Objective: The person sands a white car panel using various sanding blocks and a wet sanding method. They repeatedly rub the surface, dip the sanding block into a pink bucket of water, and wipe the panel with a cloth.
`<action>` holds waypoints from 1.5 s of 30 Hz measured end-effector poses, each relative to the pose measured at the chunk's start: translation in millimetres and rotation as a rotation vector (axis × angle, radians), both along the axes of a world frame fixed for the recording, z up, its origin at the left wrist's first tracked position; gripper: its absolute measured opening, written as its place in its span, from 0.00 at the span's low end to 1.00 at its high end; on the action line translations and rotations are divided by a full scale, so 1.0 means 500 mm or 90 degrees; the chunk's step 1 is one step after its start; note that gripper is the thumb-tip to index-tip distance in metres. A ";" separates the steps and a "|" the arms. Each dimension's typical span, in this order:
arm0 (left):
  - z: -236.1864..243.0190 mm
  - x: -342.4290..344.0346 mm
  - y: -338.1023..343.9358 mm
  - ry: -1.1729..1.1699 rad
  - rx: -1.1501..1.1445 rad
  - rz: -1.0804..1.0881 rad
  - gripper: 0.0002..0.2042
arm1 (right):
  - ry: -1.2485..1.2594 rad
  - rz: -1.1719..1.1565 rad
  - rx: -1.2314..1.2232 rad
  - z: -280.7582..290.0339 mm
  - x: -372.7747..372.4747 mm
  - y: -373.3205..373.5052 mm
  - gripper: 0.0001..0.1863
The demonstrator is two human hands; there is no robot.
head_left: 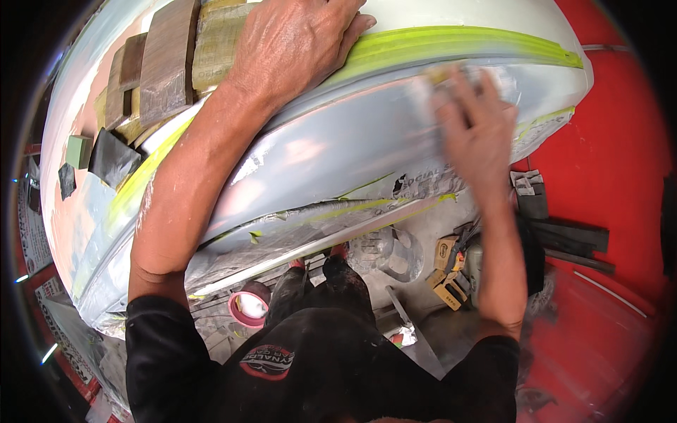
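A curved car body panel, coated in grey primer with white and pinkish patches, spans the upper view. My left hand leans on its top, beside several brown and yellowish sanding blocks; the thumb stands apart and the fingertips are cut off by the upper edge. On the right part of the grey area, my right hand presses with bent fingers, smeared by motion. A small yellowish pad shows blurred under those fingertips; its exact kind is unclear. Yellow-green masking tape runs along the panel above that hand.
A green block and dark sandpaper pieces lie on the panel's left. Below are a pink tub with white contents, torn masking film, small boxes and dark strips. A red surface stands at right.
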State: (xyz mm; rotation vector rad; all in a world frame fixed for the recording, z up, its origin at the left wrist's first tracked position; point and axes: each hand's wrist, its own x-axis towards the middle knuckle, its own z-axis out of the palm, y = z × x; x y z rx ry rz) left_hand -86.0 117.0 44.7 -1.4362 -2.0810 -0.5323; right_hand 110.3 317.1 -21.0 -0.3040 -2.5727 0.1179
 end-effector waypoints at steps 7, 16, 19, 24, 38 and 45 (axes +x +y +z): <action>0.007 -0.006 0.007 0.024 -0.007 0.009 0.10 | 0.015 -0.044 -0.041 0.011 -0.003 -0.016 0.22; 0.008 0.003 0.009 0.007 -0.023 0.014 0.10 | 0.053 -0.159 -0.020 0.012 -0.009 0.103 0.24; 0.004 0.003 0.004 0.011 -0.030 0.021 0.10 | 0.059 -0.048 0.048 -0.022 0.018 -0.065 0.24; 0.010 0.006 0.007 0.008 -0.027 0.017 0.10 | 0.092 -0.052 -0.047 -0.007 -0.013 0.001 0.25; 0.007 0.009 0.013 0.009 -0.027 0.025 0.10 | 0.148 -0.136 -0.093 -0.005 -0.012 0.030 0.24; 0.009 0.006 0.006 0.013 -0.019 0.026 0.10 | 0.110 -0.049 -0.012 -0.033 0.031 -0.018 0.24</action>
